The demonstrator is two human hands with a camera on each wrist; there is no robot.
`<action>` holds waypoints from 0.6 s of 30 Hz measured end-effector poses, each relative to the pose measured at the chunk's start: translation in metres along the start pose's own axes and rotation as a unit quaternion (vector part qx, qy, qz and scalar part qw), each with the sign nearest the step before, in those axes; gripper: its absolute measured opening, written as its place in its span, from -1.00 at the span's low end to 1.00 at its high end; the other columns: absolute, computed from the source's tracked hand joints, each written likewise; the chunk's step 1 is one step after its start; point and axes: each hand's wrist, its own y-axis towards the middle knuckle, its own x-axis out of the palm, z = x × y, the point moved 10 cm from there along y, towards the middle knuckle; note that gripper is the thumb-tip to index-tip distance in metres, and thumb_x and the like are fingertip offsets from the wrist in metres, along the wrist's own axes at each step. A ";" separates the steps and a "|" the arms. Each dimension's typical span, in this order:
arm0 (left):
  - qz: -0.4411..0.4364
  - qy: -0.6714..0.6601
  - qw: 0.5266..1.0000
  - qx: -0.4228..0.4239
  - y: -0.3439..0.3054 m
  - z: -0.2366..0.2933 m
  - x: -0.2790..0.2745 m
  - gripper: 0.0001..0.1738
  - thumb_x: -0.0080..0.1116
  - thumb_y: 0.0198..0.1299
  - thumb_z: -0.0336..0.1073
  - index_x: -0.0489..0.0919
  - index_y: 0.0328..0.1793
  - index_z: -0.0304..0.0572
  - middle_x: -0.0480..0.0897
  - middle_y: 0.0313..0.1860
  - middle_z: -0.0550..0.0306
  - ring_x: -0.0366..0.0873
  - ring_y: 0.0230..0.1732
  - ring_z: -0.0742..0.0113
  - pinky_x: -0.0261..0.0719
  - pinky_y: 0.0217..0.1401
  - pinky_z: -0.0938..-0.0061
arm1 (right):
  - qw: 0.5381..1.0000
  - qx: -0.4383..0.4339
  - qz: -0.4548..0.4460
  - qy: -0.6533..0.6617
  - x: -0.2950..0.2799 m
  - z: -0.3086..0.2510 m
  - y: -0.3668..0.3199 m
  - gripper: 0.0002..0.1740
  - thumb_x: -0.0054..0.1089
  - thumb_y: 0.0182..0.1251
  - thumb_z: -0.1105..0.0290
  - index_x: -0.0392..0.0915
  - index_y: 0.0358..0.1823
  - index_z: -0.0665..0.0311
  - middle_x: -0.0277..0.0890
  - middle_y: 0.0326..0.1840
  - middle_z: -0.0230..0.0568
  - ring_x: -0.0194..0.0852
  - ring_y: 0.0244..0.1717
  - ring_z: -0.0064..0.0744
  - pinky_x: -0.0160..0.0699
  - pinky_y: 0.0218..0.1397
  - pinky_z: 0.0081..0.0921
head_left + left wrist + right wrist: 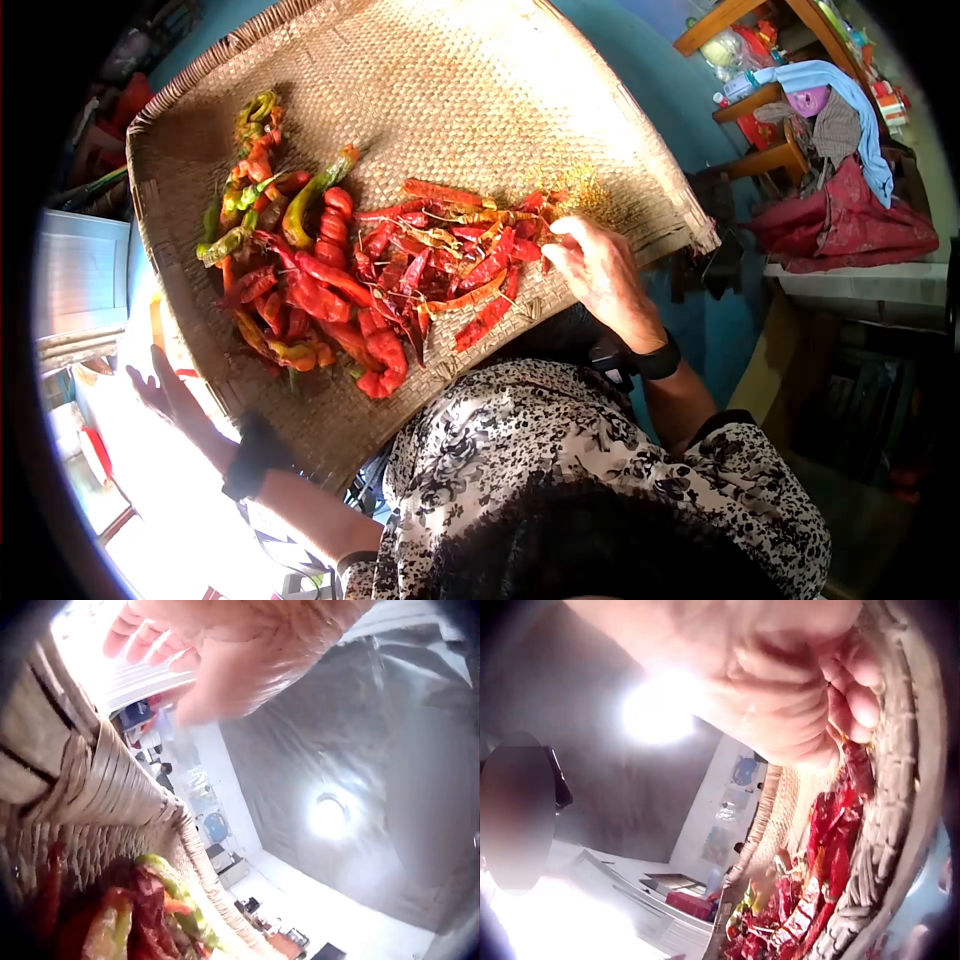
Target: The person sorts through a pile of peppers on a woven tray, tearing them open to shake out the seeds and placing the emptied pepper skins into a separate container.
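On the tray (400, 90), one red chilli (485, 319) slants toward the curled right hand (603, 275) — hold unclear — left hand (178, 402) spread.

Glare bleaches the head view's lower left; a ceiling light (331, 817) flares white; dark vignetting rounds every view.

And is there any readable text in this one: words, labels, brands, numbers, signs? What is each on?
No readable text in any view.
Peppers and woven tray: no lettering visible.
Pale container in the head view: any label is too small to read.
Blue shape on the wall: too blurred to read.
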 end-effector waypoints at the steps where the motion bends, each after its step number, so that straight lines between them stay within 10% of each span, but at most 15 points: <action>1: 0.000 0.001 1.000 -0.001 -0.011 0.021 0.001 -0.18 0.24 0.18 -0.02 0.20 0.47 -0.25 0.33 0.31 -0.17 0.33 0.27 0.11 0.37 0.20 0.30 | 1.000 -0.016 0.003 -0.019 0.006 -0.002 0.001 -0.79 0.23 0.19 0.48 0.45 -0.17 0.32 0.44 -0.50 -0.11 0.46 -0.54 -0.25 0.43 -0.44 -0.36; 6: -0.029 0.031 0.982 0.184 -0.052 0.111 0.023 -0.40 0.16 0.25 -0.04 0.43 0.30 -0.30 0.43 0.23 -0.13 0.36 0.24 0.12 0.31 0.26 0.27 | 0.999 -0.003 -0.016 -0.038 0.024 -0.005 0.008 -0.67 0.27 0.12 0.54 0.41 -0.08 0.28 0.41 -0.55 -0.10 0.44 -0.56 -0.20 0.41 -0.46 -0.30; 9: -0.158 -0.167 0.971 0.066 -0.101 0.140 0.046 -0.56 0.14 0.29 -0.20 0.49 0.21 -0.31 0.56 0.05 0.05 0.48 0.06 0.33 0.41 0.13 0.48 | 0.999 0.041 0.003 0.015 0.021 0.009 0.007 -0.66 0.23 0.12 0.59 0.40 -0.06 0.24 0.47 -0.53 -0.14 0.49 -0.53 -0.25 0.46 -0.44 -0.36; 11: -0.256 -0.304 0.906 0.148 -0.144 0.182 0.060 -0.70 0.09 0.32 -0.34 0.54 0.12 -0.30 0.59 0.03 0.12 0.51 0.03 0.42 0.42 0.15 0.53 | 0.993 0.037 0.079 0.082 0.009 0.020 0.003 -0.66 0.19 0.12 0.62 0.40 -0.07 0.22 0.51 -0.52 -0.18 0.51 -0.56 -0.29 0.49 -0.46 -0.39; 13: -0.331 -0.163 0.927 0.071 -0.184 0.198 0.078 -0.69 0.23 0.21 -0.26 0.62 0.06 -0.18 0.67 -0.13 0.08 0.60 -0.20 0.39 0.56 -0.09 0.53 | 0.979 0.069 0.096 0.165 0.004 0.021 -0.001 -0.72 0.20 0.18 0.59 0.41 -0.09 0.25 0.52 -0.51 -0.29 0.47 -0.54 -0.54 0.47 -0.48 -0.52; 18: -0.568 -0.216 0.794 0.030 -0.284 0.218 0.136 -0.70 0.23 0.23 -0.31 0.59 0.03 -0.31 0.64 -0.30 0.08 0.57 -0.31 0.45 0.54 -0.21 0.54 | 0.959 -0.098 0.016 0.267 0.005 -0.077 -0.001 -0.79 0.19 0.22 0.58 0.42 -0.14 0.30 0.53 -0.45 -0.33 0.46 -0.53 -0.68 0.43 -0.62 -0.72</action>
